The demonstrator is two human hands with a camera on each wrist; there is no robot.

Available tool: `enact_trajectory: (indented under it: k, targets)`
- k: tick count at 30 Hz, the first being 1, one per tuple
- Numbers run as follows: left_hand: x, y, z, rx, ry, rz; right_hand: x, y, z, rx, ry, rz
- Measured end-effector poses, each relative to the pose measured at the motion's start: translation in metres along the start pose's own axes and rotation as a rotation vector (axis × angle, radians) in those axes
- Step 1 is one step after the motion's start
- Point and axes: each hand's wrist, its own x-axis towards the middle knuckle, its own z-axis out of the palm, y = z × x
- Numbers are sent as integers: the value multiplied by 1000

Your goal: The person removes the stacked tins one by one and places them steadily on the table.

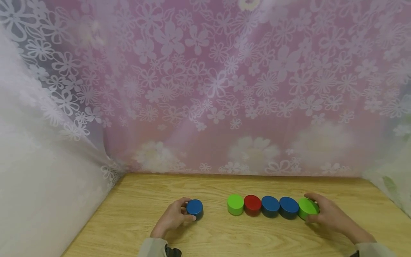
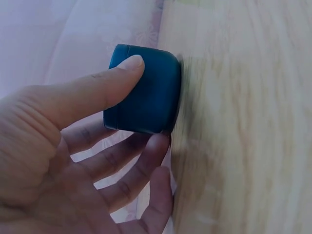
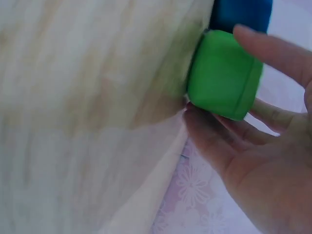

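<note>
On the left, my left hand (image 1: 174, 215) holds a short blue cylinder (image 1: 195, 207) between thumb and fingers. In the left wrist view, the thumb lies across that blue cylinder's side (image 2: 151, 92), and its base is at the table surface. My right hand (image 1: 330, 214) grips a green cylinder (image 1: 307, 207) at the right end of a row. To its left stand two blue cylinders (image 1: 270, 206), a red cylinder (image 1: 252, 205) and another green cylinder (image 1: 236, 204). The right wrist view has the held green cylinder (image 3: 222, 73) against a blue one (image 3: 241, 14).
A light wood-grain table (image 1: 205, 235) lies under everything. Flower-patterned pink cloth (image 1: 205, 89) hangs behind its back edge, and whitish cloth (image 1: 41, 178) hangs along the left side. A gap separates the left blue cylinder from the row.
</note>
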Motion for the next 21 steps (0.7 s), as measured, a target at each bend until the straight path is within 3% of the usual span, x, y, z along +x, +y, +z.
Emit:
enact_trajectory:
  k: [8,14,21]
  targets:
    - [2,0,-1,24,-11,-11,0,-3,-15,63,-8,-21]
    - [4,4,1,29,-12,32,2,-7,-22,87,-2,-24]
    - [10,10,12,23,-4,90,-1,-10,-21,93,130,2]
